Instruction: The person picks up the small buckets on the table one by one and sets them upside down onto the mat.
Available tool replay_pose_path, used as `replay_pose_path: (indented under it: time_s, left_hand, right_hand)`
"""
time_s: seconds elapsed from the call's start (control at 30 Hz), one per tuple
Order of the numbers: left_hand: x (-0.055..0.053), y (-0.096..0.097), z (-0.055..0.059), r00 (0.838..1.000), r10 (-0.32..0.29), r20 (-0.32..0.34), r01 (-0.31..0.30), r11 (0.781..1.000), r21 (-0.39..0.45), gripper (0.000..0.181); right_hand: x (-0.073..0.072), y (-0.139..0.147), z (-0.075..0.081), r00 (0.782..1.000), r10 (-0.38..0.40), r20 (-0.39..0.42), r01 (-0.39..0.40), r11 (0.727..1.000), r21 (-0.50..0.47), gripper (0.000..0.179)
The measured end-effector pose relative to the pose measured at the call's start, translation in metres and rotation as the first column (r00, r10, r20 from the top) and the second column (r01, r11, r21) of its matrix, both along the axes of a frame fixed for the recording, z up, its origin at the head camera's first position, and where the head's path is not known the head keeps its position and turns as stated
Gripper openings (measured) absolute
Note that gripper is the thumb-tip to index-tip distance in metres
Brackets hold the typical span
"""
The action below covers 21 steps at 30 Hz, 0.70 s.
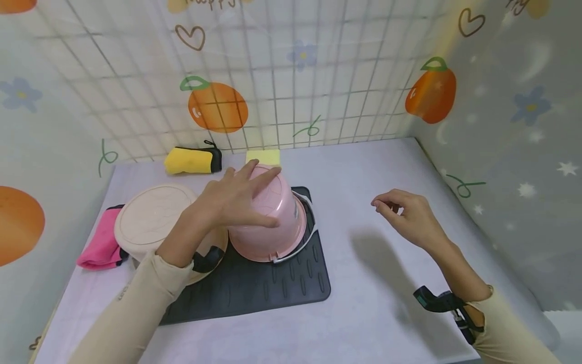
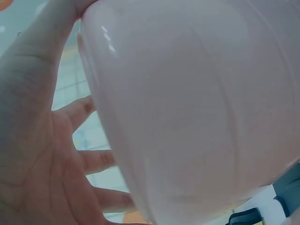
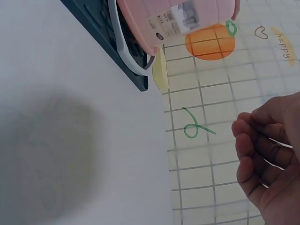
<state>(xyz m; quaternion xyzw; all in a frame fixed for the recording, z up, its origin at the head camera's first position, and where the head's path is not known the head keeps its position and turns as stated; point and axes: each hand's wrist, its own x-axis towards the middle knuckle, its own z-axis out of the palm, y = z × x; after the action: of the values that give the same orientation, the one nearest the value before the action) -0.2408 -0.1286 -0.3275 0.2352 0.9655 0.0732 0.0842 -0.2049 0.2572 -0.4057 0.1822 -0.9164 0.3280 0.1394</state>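
A pink bucket (image 1: 261, 240) stands upside down on a dark drying mat (image 1: 291, 288), its white handle (image 1: 313, 217) lying around the rim at the right. Over its upturned base my left hand (image 1: 234, 197) is laid with fingers and thumb spread. In the left wrist view the fingers (image 2: 98, 161) reach straight past the base's edge, and the thumb lies along the side. My right hand (image 1: 406, 215) hovers above the table to the right, its fingers loosely curled and holding nothing. A cream bucket (image 1: 152, 215), also overturned, stands left of the pink one, partly behind my left forearm.
At the far left lies a pink cloth-like item (image 1: 102, 240) with black trim. A yellow-and-black pouch (image 1: 191, 161) and a pale yellow block (image 1: 263, 156) lie by the back wall grid (image 1: 336, 101). Patterned curtains (image 1: 514, 151) enclose the table.
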Motion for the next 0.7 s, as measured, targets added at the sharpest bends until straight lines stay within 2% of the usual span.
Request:
replay_pose_path:
  time_s: [0.2, 0.33, 0.43, 0.5, 0.57, 0.7]
  left_hand:
    - [-0.006, 0.006, -0.011, 1.0, 0.001, -0.017, -0.001, 1.0, -0.001, 0.105]
    - [-0.005, 0.007, -0.015, 1.0, 0.009, -0.027, -0.01, 1.0, -0.008, 0.104]
    - [-0.004, 0.003, -0.014, 0.997, 0.008, -0.078, -0.008, 1.0, -0.003, 0.099]
    - [-0.002, -0.003, -0.012, 0.991, 0.006, -0.132, -0.003, 1.0, 0.026, 0.093]
    - [0.0, -0.013, -0.009, 0.982, 0.032, -0.185, -0.016, 0.996, 0.087, 0.084]
    - [0.009, -0.042, -0.006, 0.956, 0.104, -0.273, -0.04, 0.972, 0.231, 0.064]
  right_hand:
    - [0.001, -0.004, -0.004, 1.0, 0.007, 0.025, -0.007, 1.0, -0.013, 0.011]
    - [0.001, -0.004, -0.005, 0.999, 0.027, 0.022, -0.027, 1.0, -0.002, 0.011]
    - [0.001, -0.003, -0.005, 1.0, 0.028, 0.012, -0.028, 1.0, 0.004, 0.011]
    - [0.001, -0.002, -0.004, 1.0, 0.03, 0.001, -0.03, 1.0, 0.009, 0.011]
    - [0.001, -0.002, -0.003, 0.999, 0.038, -0.015, -0.038, 0.999, 0.015, 0.011]
    - [-0.003, -0.004, 0.001, 0.996, 0.067, -0.056, -0.065, 0.997, 0.04, 0.011]
